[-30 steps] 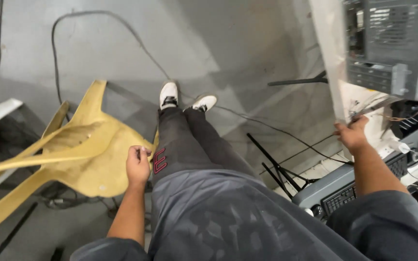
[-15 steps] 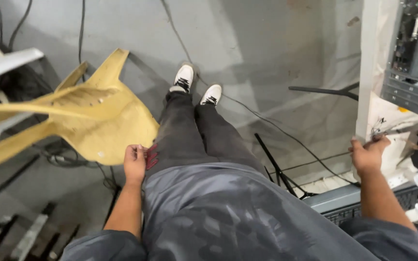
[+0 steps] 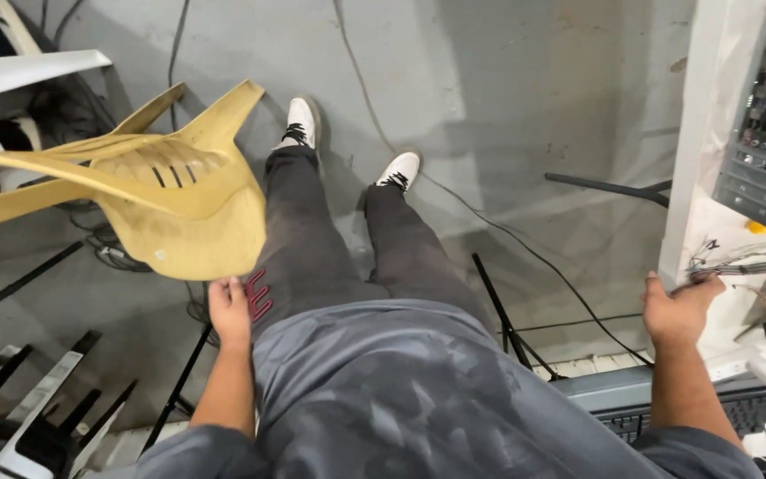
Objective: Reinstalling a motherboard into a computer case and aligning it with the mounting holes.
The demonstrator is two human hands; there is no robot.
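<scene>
Left hand (image 3: pixel 229 309) curls its fingers on the near edge of the yellow plastic chair (image 3: pixel 148 200), which lies tipped at left, legs running far-left. Right hand (image 3: pixel 677 309), at right, is closed round a grey cable bundle (image 3: pixel 746 266) beside the white cabinet (image 3: pixel 698 115).

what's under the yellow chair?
Under the tipped yellow plastic chair: grey concrete floor and a tangle of dark cables. The seat hides whatever else lies beneath. Left hand sits at its edge.
</scene>
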